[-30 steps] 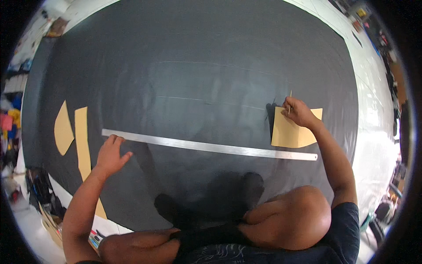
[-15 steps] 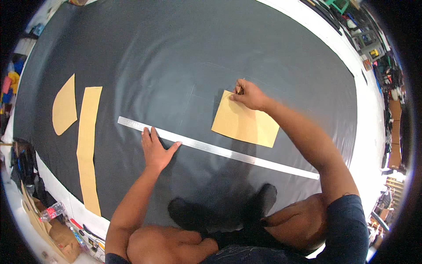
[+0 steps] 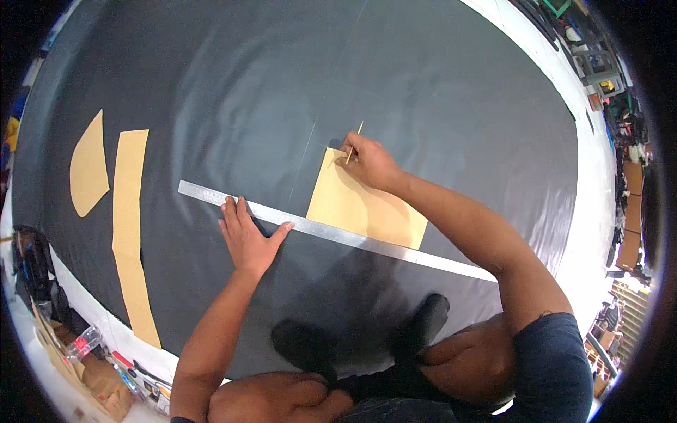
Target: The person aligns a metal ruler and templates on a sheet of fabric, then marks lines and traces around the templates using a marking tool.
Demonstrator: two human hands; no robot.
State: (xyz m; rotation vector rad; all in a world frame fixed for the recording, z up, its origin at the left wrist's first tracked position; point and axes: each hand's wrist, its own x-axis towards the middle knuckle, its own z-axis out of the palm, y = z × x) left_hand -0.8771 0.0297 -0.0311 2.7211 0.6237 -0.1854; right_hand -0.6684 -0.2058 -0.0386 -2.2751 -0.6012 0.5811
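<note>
My left hand (image 3: pixel 247 236) lies with spread fingers on a long steel ruler (image 3: pixel 335 234), which slants across black sheet material (image 3: pixel 268 84). In my right hand (image 3: pixel 370 161) a thin yellow pencil-like stick (image 3: pixel 361 129) is pinched, its upper end pointing up. That hand rests at the top left corner of a tan cardboard pattern piece (image 3: pixel 367 211). The piece's lower edge lies along the ruler's upper edge. Faint pale lines (image 3: pixel 303 156) run on the black material left of the piece. My right hand covers part of the piece's upper edge.
Two more tan pieces lie at the left: a curved one (image 3: pixel 89 169) and a long bent strip (image 3: pixel 128 218). A plastic bottle (image 3: pixel 84 343) and small tools sit at the lower left, off the black sheet. A grey stool (image 3: pixel 599 65) stands at the far right.
My right hand has moved the tan pattern piece left and down, bringing its lower edge to the ruler. The view has shifted slightly. My left hand stays on the ruler.
</note>
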